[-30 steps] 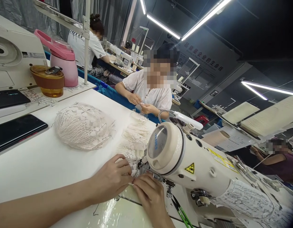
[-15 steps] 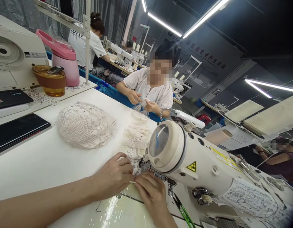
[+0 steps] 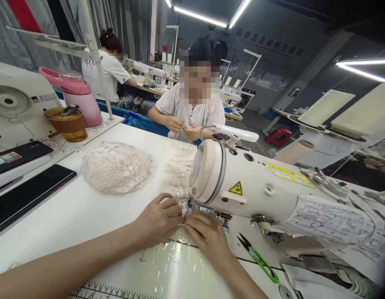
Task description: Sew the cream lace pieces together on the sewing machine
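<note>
My left hand [image 3: 158, 222] and my right hand [image 3: 208, 236] meet at the needle of a cream sewing machine [image 3: 242, 187]. Both have their fingers pressed down and pinched on a strip of white lace [image 3: 176, 182] that runs away from the needle across the white table [image 3: 70, 211]. The fingertips of the two hands nearly touch just in front of the presser foot. The needle itself is hidden behind the machine head.
A heap of lace pieces [image 3: 117, 166] lies left of the strip. Green thread snips [image 3: 257, 257] rest right of my right hand. A black phone [image 3: 27, 195], an amber jar [image 3: 67, 124] and a pink bottle [image 3: 77, 93] stand far left. Another person [image 3: 195, 104] sits opposite, handling fabric.
The camera has swung down and to the right, so the machine sits more side-on. My hands stay pinched on the lace at the needle, shifted slightly to the right in view.
</note>
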A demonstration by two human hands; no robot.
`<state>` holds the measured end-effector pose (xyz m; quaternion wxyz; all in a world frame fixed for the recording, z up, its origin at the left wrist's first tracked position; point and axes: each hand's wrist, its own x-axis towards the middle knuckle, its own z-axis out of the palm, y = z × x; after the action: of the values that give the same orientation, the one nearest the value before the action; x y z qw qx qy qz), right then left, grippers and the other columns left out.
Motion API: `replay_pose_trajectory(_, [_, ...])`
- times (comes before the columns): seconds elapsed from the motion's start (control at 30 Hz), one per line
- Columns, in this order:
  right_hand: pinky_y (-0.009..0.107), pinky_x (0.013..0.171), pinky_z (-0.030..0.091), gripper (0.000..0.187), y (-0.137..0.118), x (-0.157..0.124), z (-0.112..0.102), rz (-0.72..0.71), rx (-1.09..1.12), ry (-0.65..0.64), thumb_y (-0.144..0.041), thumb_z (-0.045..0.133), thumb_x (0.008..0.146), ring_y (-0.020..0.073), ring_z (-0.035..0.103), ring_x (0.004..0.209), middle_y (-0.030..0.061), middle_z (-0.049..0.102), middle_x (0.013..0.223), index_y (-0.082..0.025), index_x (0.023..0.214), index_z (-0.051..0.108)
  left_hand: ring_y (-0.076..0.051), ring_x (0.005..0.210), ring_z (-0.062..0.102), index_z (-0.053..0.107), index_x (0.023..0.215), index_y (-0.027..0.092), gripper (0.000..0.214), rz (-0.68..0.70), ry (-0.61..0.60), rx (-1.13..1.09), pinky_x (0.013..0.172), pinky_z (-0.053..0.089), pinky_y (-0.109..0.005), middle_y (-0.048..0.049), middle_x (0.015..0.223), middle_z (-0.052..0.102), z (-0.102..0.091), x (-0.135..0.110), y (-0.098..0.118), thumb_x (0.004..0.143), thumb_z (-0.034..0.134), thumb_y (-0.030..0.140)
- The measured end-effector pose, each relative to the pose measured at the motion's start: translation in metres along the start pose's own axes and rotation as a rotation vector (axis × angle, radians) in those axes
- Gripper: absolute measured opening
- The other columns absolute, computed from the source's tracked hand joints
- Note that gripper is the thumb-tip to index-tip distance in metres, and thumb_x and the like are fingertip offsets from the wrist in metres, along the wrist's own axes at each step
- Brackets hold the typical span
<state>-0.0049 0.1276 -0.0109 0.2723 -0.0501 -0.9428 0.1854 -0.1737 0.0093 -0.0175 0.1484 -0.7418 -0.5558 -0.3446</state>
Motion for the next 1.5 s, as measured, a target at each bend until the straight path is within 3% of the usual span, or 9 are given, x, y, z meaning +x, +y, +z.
replay_pose_trajectory(0.17, [0.026, 0.071, 0.047, 0.008, 0.003, -0.005, 0.004, -0.021, -0.031, 0.028, -0.016, 0.058, 0.091, 0.0133, 0.063, 0.08, -0.0018, 0.07, 0.084, -0.022, 0.089, 0.063, -0.014, 0.079, 0.06, 0.063, 0.084, 0.022, 0.015, -0.039, -0.067, -0.03, 0.089, 0.042, -0.035, 0.0026, 0.084, 0.067, -0.002, 0.005, 0.003, 0.09, 0.053, 0.013])
replay_pose_trajectory(0.47, [0.025, 0.073, 0.045, 0.009, 0.012, -0.007, 0.011, -0.023, 0.002, 0.128, -0.021, 0.059, 0.091, 0.0112, 0.063, 0.075, -0.0036, 0.071, 0.08, -0.023, 0.084, 0.065, -0.015, 0.079, 0.062, 0.065, 0.083, 0.02, 0.016, 0.044, -0.361, -0.083, 0.071, 0.045, -0.029, -0.0019, 0.088, 0.068, -0.016, 0.025, -0.008, 0.091, 0.052, 0.015])
replay_pose_trajectory(0.6, [0.026, 0.079, 0.044, 0.013, 0.01, -0.007, 0.006, 0.015, -0.008, 0.078, -0.023, 0.056, 0.093, 0.0111, 0.064, 0.08, -0.0036, 0.072, 0.085, -0.022, 0.082, 0.064, -0.015, 0.081, 0.063, 0.066, 0.089, 0.019, 0.014, 0.151, -0.303, -0.044, 0.074, 0.047, -0.03, -0.003, 0.091, 0.069, -0.012, 0.024, -0.013, 0.093, 0.053, 0.018])
replay_pose_trajectory(0.7, [0.027, 0.076, 0.042, 0.009, 0.01, -0.008, 0.004, 0.079, -0.069, 0.01, -0.023, 0.056, 0.09, 0.0124, 0.062, 0.083, -0.0019, 0.071, 0.1, -0.022, 0.097, 0.063, -0.016, 0.081, 0.064, 0.066, 0.095, 0.018, 0.011, 0.239, -0.228, 0.031, 0.074, 0.049, -0.031, -0.0036, 0.092, 0.071, -0.007, 0.018, -0.015, 0.092, 0.056, 0.016])
replay_pose_trajectory(0.8, [0.027, 0.073, 0.04, 0.011, 0.01, -0.01, 0.007, 0.06, -0.116, 0.004, -0.022, 0.056, 0.09, 0.0128, 0.061, 0.083, -0.0013, 0.069, 0.106, -0.022, 0.098, 0.062, -0.015, 0.075, 0.064, 0.066, 0.093, 0.017, 0.009, 0.291, -0.191, 0.09, 0.073, 0.051, -0.031, -0.0028, 0.088, 0.072, -0.005, 0.014, -0.015, 0.092, 0.057, 0.017])
replay_pose_trajectory(1.1, [0.025, 0.069, 0.041, 0.019, 0.001, -0.008, 0.002, -0.046, -0.273, -0.014, -0.01, 0.052, 0.091, 0.011, 0.061, 0.081, -0.0027, 0.071, 0.089, -0.023, 0.089, 0.067, -0.015, 0.073, 0.066, 0.065, 0.082, 0.013, 0.007, 0.314, -0.109, 0.148, 0.073, 0.054, -0.03, -0.0019, 0.082, 0.072, -0.004, 0.014, -0.015, 0.089, 0.062, 0.013])
replay_pose_trajectory(1.3, [0.023, 0.072, 0.044, 0.02, -0.002, -0.01, 0.002, 0.001, -0.261, -0.027, -0.012, 0.054, 0.091, 0.0111, 0.063, 0.082, -0.0024, 0.071, 0.084, -0.025, 0.09, 0.069, -0.016, 0.096, 0.069, 0.065, 0.099, 0.01, 0.018, 0.266, -0.165, 0.09, 0.094, 0.054, -0.03, -0.0067, 0.099, 0.073, -0.008, 0.013, -0.013, 0.096, 0.048, 0.01])
replay_pose_trajectory(1.5, [0.023, 0.074, 0.046, 0.021, -0.002, -0.008, 0.003, 0.017, -0.226, -0.035, -0.013, 0.052, 0.092, 0.0109, 0.064, 0.08, -0.0022, 0.071, 0.083, -0.024, 0.092, 0.07, -0.022, 0.113, 0.064, 0.061, 0.117, 0.008, 0.033, 0.198, -0.292, 0.109, 0.1, 0.053, -0.038, -0.0111, 0.113, 0.07, -0.007, 0.008, -0.016, 0.1, 0.034, 0.018])
